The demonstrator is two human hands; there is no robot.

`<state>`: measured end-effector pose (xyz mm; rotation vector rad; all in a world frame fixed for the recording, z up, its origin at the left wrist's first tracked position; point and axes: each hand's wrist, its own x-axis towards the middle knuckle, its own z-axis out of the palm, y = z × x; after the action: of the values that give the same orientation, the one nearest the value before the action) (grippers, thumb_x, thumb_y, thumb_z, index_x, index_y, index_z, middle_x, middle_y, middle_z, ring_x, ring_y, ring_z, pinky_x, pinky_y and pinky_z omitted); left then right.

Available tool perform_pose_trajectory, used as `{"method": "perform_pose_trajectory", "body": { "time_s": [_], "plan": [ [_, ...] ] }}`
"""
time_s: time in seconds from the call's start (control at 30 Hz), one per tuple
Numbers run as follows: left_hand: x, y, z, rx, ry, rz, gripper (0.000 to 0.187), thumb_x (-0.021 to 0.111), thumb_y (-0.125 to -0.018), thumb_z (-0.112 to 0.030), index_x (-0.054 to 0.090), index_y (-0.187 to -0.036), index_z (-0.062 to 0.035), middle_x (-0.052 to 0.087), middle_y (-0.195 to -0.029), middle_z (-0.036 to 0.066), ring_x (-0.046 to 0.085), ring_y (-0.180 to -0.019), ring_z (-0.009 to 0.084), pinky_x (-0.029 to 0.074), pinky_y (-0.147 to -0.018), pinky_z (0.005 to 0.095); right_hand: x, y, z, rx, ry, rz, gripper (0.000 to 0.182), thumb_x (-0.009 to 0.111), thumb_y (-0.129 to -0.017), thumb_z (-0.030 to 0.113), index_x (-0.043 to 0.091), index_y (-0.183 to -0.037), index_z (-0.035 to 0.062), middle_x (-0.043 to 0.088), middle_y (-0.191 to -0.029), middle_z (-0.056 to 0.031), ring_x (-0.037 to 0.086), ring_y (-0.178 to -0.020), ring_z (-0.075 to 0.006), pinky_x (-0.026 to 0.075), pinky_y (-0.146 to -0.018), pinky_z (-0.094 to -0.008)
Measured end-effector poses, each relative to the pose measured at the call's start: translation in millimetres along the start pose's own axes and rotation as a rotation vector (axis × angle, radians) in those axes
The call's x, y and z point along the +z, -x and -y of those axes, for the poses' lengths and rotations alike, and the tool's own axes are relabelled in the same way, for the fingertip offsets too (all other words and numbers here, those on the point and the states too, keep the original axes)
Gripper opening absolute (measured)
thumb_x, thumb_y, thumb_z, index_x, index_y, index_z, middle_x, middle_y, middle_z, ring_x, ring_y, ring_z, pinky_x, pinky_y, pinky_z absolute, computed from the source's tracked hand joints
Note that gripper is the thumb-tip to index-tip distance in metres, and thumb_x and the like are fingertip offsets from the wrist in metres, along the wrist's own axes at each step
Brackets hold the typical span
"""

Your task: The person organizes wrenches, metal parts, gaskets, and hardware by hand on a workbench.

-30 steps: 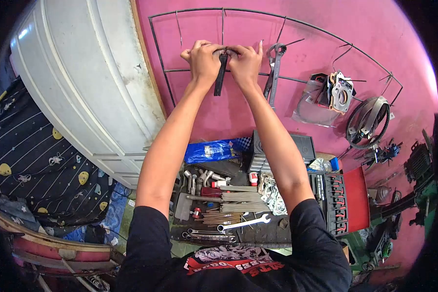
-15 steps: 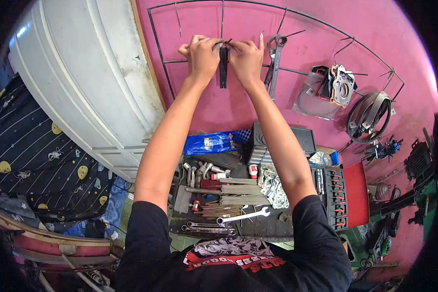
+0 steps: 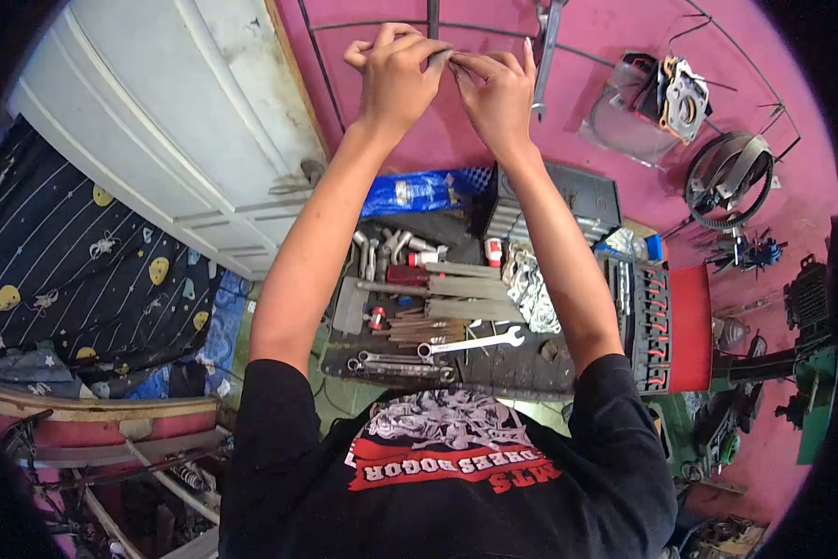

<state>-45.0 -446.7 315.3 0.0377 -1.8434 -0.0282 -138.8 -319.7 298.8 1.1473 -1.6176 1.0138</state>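
Note:
My left hand (image 3: 402,79) and my right hand (image 3: 495,98) are raised in front of the pink wall, their fingertips meeting. Thumb and forefinger of each hand are drawn together. Anything pinched between them is too small or too hidden to make out. Just above the left fingers a narrow black strip (image 3: 433,17) hangs against the wire rack (image 3: 577,53); its lower part is hidden behind the hand. Close to the right hand, large spanners (image 3: 547,56) hang from the same rack.
Below my arms, a workbench (image 3: 344,359) carries a combination spanner (image 3: 470,344), a blue packet (image 3: 414,192), a grey drawer box (image 3: 568,200) and a red tool case (image 3: 687,326). Gaskets (image 3: 684,102) and a belt (image 3: 731,182) hang at right. A white door (image 3: 167,121) stands left.
The view has tilted downward, so the rack sits higher in it. Both hands have come down from the hook at the top of the black strip, and their fingertips have moved closer together.

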Motion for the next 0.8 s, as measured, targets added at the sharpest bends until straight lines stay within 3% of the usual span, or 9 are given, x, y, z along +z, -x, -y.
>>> {"method": "perform_pose_trajectory", "body": {
  "time_s": [0.3, 0.53, 0.57, 0.67, 0.7, 0.8],
  "plan": [
    [-5.7, 101.1, -9.2, -0.242, 0.098, 0.286, 0.01, 0.08, -0.082, -0.026, 0.082, -0.09, -0.0189, 0.075, -0.089, -0.003, 0.064, -0.098, 0.0153, 0.028, -0.087, 0.0418, -4.1, 92.5, 18.6, 0.114, -0.012, 0.371, 0.017, 0.076, -0.083, 0.016, 0.081, -0.098, 0.0134, 0.077, -0.091, -0.0061, 0.068, -0.095, -0.0235, 0.023, -0.123, -0.0536],
    [7.2, 186.3, 8.6, -0.19, 0.072, 0.516, 0.014, 0.076, -0.085, -0.023, 0.082, -0.096, -0.0182, 0.076, -0.093, -0.002, 0.062, -0.109, 0.0181, 0.028, -0.091, 0.0467, 17.2, 178.3, 8.5, 0.088, 0.061, 0.601, 0.02, 0.073, -0.084, 0.02, 0.081, -0.102, 0.0174, 0.076, -0.089, -0.0047, 0.066, -0.097, -0.0256, 0.02, -0.124, -0.0582],
    [9.1, 199.3, 11.9, -0.204, 0.088, 0.578, 0.013, 0.075, -0.086, -0.022, 0.082, -0.096, -0.0186, 0.076, -0.094, -0.001, 0.061, -0.117, 0.0205, 0.028, -0.095, 0.0507, 19.0, 190.7, 6.7, 0.092, 0.07, 0.744, 0.025, 0.071, -0.087, 0.023, 0.079, -0.11, 0.0184, 0.077, -0.101, -0.0045, 0.064, -0.109, -0.0262, 0.014, -0.124, -0.0626],
    [16.3, 244.1, 23.8, -0.151, 0.004, 0.662, 0.014, 0.071, -0.089, -0.023, 0.082, -0.094, -0.0163, 0.077, -0.094, 0.002, 0.059, -0.125, 0.0237, 0.027, -0.099, 0.0581, 34.5, 240.8, 14.4, 0.052, 0.149, 0.748, 0.033, 0.07, -0.088, 0.028, 0.076, -0.119, 0.0191, 0.075, -0.115, -0.0049, 0.06, -0.122, -0.0286, 0.009, -0.124, -0.0664],
    [15.0, 255.7, 28.2, -0.18, -0.015, 0.783, 0.015, 0.068, -0.09, -0.02, 0.081, -0.097, -0.0153, 0.077, -0.095, 0.003, 0.056, -0.132, 0.0259, 0.027, -0.101, 0.0609, 34.6, 248.7, 18.0, 0.101, 0.163, 0.919, 0.04, 0.069, -0.089, 0.025, 0.072, -0.129, 0.0194, 0.072, -0.127, -0.0053, 0.051, -0.136, -0.0354, 0.007, -0.122, -0.0708],
    [12.7, 288.0, 42.5, -0.126, -0.106, 0.871, 0.017, 0.067, -0.09, -0.016, 0.081, -0.101, -0.0156, 0.077, -0.1, 0.003, 0.054, -0.135, 0.0264, 0.028, -0.103, 0.0624, 41.8, 281.3, 17.4, -0.016, 0.272, 0.9, 0.037, 0.063, -0.093, 0.027, 0.072, -0.128, 0.0205, 0.07, -0.132, -0.0058, 0.047, -0.141, -0.0364, 0.004, -0.122, -0.0706]
  ]
}}
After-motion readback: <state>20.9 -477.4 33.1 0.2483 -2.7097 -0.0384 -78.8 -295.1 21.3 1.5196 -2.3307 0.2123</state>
